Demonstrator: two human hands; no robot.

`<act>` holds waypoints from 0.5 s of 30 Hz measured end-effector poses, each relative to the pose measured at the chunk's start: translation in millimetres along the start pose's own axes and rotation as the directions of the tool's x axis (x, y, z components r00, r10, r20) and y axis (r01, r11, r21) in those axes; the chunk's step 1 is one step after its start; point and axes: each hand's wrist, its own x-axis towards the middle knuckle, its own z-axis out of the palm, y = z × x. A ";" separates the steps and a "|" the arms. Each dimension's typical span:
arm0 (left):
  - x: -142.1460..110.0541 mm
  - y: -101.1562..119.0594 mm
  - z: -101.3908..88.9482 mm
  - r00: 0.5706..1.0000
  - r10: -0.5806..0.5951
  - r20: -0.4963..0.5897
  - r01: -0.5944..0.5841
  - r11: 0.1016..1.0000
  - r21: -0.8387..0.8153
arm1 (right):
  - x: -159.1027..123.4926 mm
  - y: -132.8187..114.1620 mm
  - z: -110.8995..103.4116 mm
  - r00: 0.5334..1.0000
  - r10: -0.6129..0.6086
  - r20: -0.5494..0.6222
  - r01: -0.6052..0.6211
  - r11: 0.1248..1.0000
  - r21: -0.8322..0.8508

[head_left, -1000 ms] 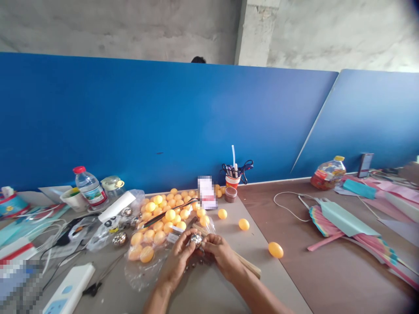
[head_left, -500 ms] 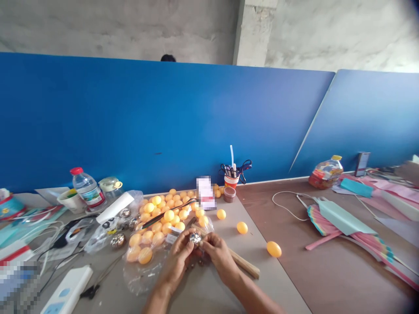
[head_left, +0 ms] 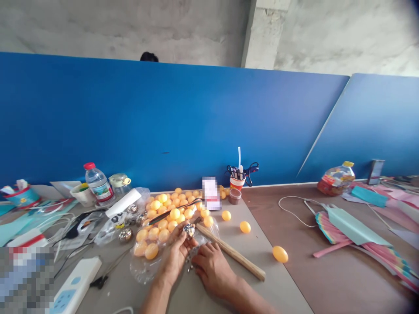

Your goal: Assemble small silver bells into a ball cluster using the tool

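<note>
My left hand (head_left: 176,250) is closed around a shiny silver ball (head_left: 189,230), held up between thumb and fingers. Down at the table, my right hand (head_left: 211,264) has its fingers bent together over a small heap of silvery bits (head_left: 190,263); its fingertips are partly hidden. Just beyond the right hand lies a hammer (head_left: 240,255) with a wooden handle, its head close to the left hand's fingers. Orange balls (head_left: 163,236) in a clear plastic bag (head_left: 139,270) spread behind and left of my hands. A dark, thin strip-like tool (head_left: 173,210) rests on them.
Loose orange balls (head_left: 245,226) lie to the right. More silver balls (head_left: 125,235), a water bottle (head_left: 100,187) and a power strip (head_left: 77,283) are on the left. A cup of tools (head_left: 237,182) stands before the blue partition (head_left: 183,117); a pink-and-teal paper item (head_left: 353,231) lies right.
My right hand has left the silver ball and moved down to the small silvery bits. The left hand still holds the ball. The view has shifted slightly left.
</note>
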 end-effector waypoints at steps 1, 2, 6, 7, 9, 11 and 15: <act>-0.5 -0.1 0.6 1.000 -0.001 -0.001 0.001 1.000 0.001 | 0.7 -0.9 0.3 1.000 0.010 0.012 -0.010 1.000 -0.023; -0.9 -0.2 1.0 1.000 -0.001 -0.001 0.001 1.000 0.004 | 1.5 -1.8 0.1 1.000 0.019 0.016 -0.018 0.999 -0.038; -0.9 -0.6 0.4 1.000 0.009 0.000 -0.009 1.000 0.010 | 2.8 -4.1 -1.1 1.000 0.019 -0.009 -0.019 0.998 -0.059; -0.6 -0.8 -0.2 1.000 0.012 0.002 -0.012 1.000 0.006 | 2.6 -3.8 -0.4 1.000 0.008 -0.021 -0.009 0.998 -0.057; 0.2 -1.4 -1.5 1.000 0.015 0.007 -0.015 1.000 -0.001 | 2.1 -2.2 2.9 0.998 -0.017 -0.062 0.013 0.998 -0.060; 1.0 -2.1 -2.5 1.000 0.015 0.008 -0.015 1.000 -0.004 | 1.9 0.4 7.6 0.992 -0.042 -0.121 0.034 0.997 -0.071; 1.4 -2.7 -3.0 1.000 0.018 -0.002 -0.018 1.000 -0.013 | 1.6 5.1 11.4 0.965 -0.100 -0.241 0.102 0.995 -0.004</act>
